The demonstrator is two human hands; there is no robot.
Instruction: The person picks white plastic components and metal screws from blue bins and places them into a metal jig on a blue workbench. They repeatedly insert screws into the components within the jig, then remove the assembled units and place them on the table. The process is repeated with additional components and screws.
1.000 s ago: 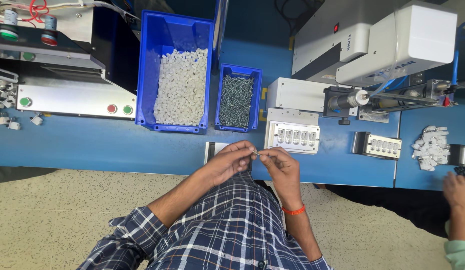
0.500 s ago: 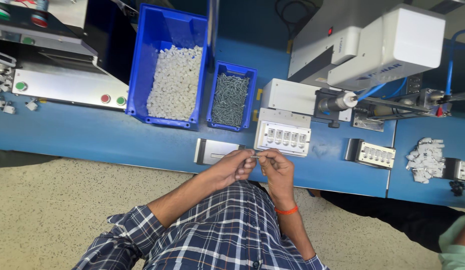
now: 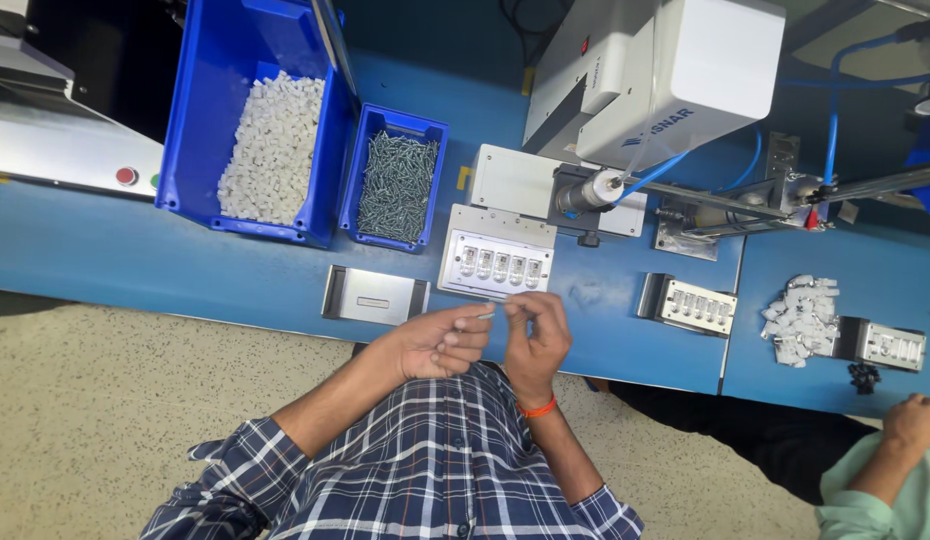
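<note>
- Starting at the far left, a grey machine panel with a red button sits on the blue table.
- Next to it stands a large blue bin full of small white plastic pieces, and just beside it a smaller blue bin full of dark screws.
- In front of the bins, near the table edge, lies a flat metal plate.
- The left hand is half closed, and its fingertips pinch a small thin part; the part is too small to tell what it is.
- The right hand is curled, and its fingertips meet those of the left hand at this same small part, so both hands grasp it together just above the table edge.
- Directly behind the hands rests a white fixture with a row of slots.
- Further right are a white machine with blue hoses, a second fixture, and a heap of white pieces.
- At the far right, another person's hand shows near the table edge.
</note>
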